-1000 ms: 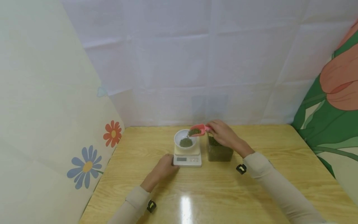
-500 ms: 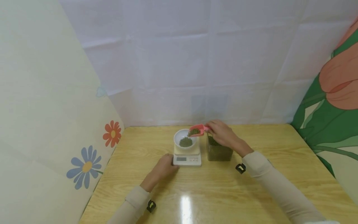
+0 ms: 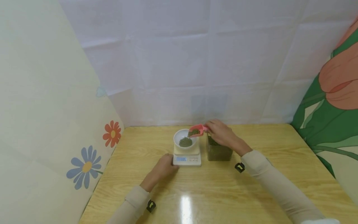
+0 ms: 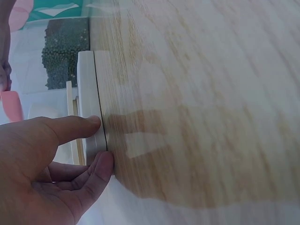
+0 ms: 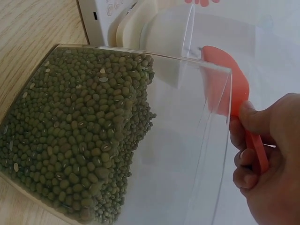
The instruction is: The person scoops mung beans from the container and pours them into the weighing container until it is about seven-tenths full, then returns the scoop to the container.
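A red scoop (image 3: 196, 131) loaded with green mung beans is tilted over the rim of a white bowl (image 3: 179, 136). My right hand (image 3: 222, 133) grips its handle, thumb and fingers curled round it in the right wrist view. A heap of mung beans (image 3: 185, 142) lies in the bowl, which sits on a white kitchen scale (image 3: 186, 162) with a lit blue display. At the scale's front left corner, my left hand (image 3: 165, 167) holds its edge, the thumb (image 4: 91, 123) on the front and fingers at the side.
Just right of the scale, under my right hand, stands a clear square container (image 3: 219, 153), partly full of mung beans (image 5: 70, 126). The wooden table (image 3: 212, 196) ends at a white sheet behind. Flower-printed walls flank both sides.
The scale's display has turned from dark grey to lit blue. The bean heap in the bowl looks slightly larger. Both hands hold nearly the same places.
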The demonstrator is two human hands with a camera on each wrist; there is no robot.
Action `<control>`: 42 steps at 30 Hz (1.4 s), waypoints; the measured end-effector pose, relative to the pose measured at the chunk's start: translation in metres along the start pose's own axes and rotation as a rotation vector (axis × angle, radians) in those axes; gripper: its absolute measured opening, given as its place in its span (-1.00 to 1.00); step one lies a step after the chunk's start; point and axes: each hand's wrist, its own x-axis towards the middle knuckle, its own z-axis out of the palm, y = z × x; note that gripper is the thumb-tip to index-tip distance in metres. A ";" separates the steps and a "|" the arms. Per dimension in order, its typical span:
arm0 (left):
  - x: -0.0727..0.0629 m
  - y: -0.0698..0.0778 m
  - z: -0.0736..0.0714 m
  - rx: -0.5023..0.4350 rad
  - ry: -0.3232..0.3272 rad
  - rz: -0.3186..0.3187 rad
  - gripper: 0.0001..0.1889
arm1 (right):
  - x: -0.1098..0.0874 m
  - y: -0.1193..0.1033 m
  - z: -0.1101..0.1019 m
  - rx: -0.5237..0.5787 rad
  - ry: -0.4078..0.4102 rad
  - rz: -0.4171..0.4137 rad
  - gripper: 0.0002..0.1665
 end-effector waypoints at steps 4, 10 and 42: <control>0.000 -0.001 0.000 0.005 0.000 -0.001 -0.66 | 0.000 -0.001 0.001 -0.001 -0.001 -0.007 -0.69; 0.000 -0.002 0.001 0.013 0.004 0.004 -0.66 | 0.001 -0.001 0.002 -0.018 0.012 -0.037 -0.71; 0.000 -0.002 0.004 0.030 0.022 0.026 -0.71 | 0.001 -0.011 -0.005 -0.098 0.025 -0.093 -0.74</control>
